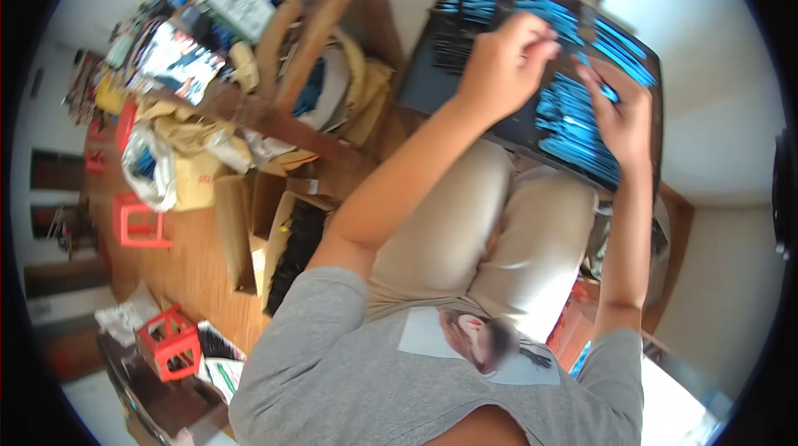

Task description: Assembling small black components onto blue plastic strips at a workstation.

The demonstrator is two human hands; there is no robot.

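Observation:
My left hand (pixel 507 62) is raised above a dark tray (pixel 517 120), with thumb and fingers pinched together. Whatever may be between those fingertips is too small to make out. Close by on the right, my right hand (pixel 628 113) grips a thin, shiny blue strip (pixel 610 93), whose exact kind I cannot tell. Below the hands lies a pile of similar blue strips (pixel 572 132) in the tray. More blue strips (pixel 619 51) lie in rows along the far side. At the tray's left are thin black pieces (pixel 451 53).
The tray sits just beyond my knees. On my left stand open cardboard boxes, one holding a black bundle (pixel 299 238). Farther left are a wooden frame (pixel 312 30), a heap of bags and boxes, and red stools (pixel 141 221) on the wooden floor. A wall (pixel 723 138) rises on the right.

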